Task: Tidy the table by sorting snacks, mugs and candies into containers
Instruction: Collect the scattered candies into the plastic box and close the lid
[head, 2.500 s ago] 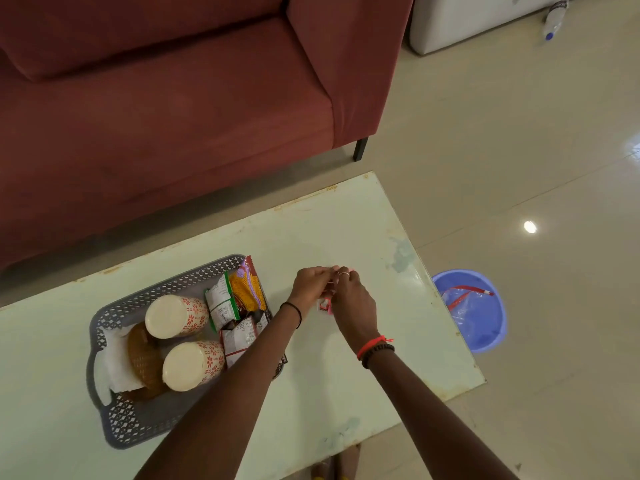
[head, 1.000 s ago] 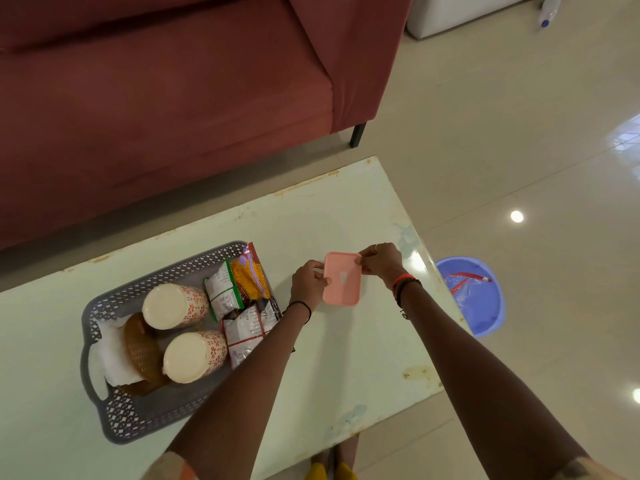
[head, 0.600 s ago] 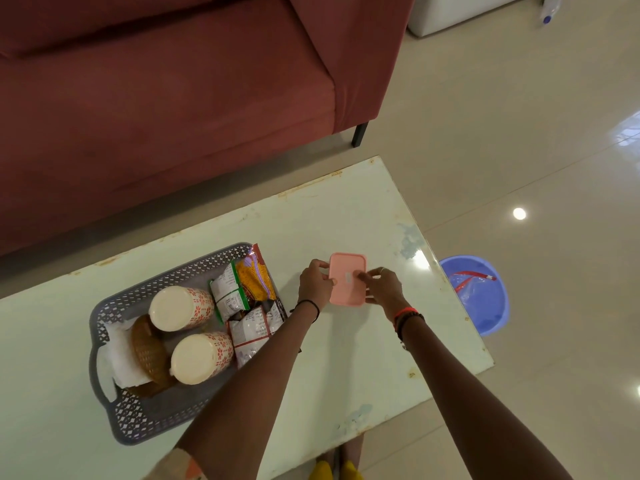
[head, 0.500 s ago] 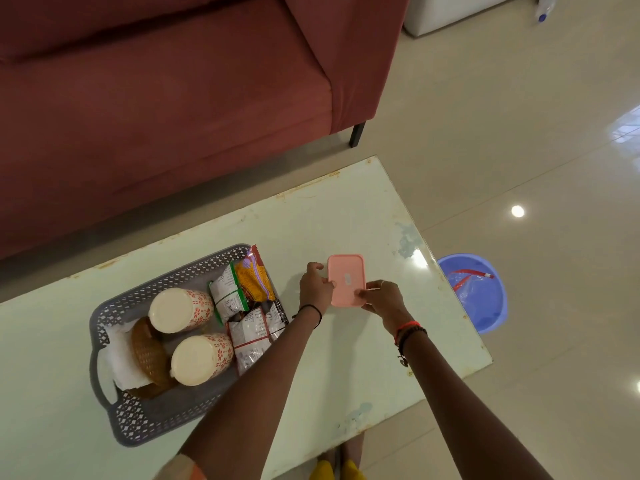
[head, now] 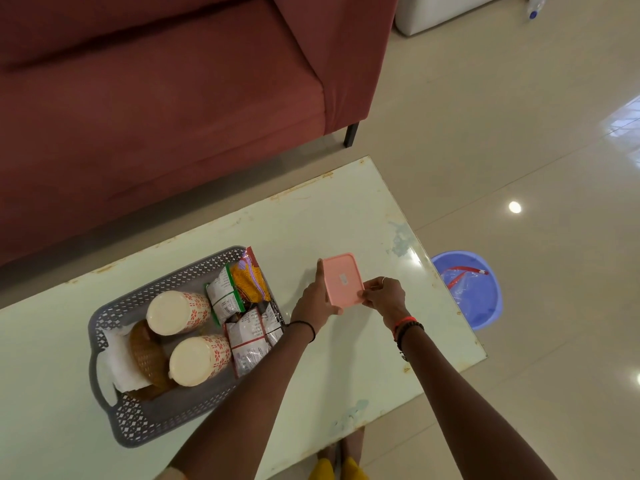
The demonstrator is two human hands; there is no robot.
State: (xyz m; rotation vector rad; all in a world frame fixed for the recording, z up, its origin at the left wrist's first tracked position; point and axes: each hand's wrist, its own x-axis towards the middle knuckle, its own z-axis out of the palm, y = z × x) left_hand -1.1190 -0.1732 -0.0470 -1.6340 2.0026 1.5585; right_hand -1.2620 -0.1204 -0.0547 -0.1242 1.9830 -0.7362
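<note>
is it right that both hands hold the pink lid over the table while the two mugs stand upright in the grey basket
Not quite. In the head view the two mugs lie on their sides in the grey basket, not upright. The left hand and right hand do hold the pink lid over the table.

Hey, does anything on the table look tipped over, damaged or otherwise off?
Both mugs lie on their sides in the grey basket rather than upright. The table has chipped patches near its right edge. Nothing looks spilled.

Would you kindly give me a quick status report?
Both hands, left hand and right hand, gripping pink container above table. Nothing obstructing.
</note>
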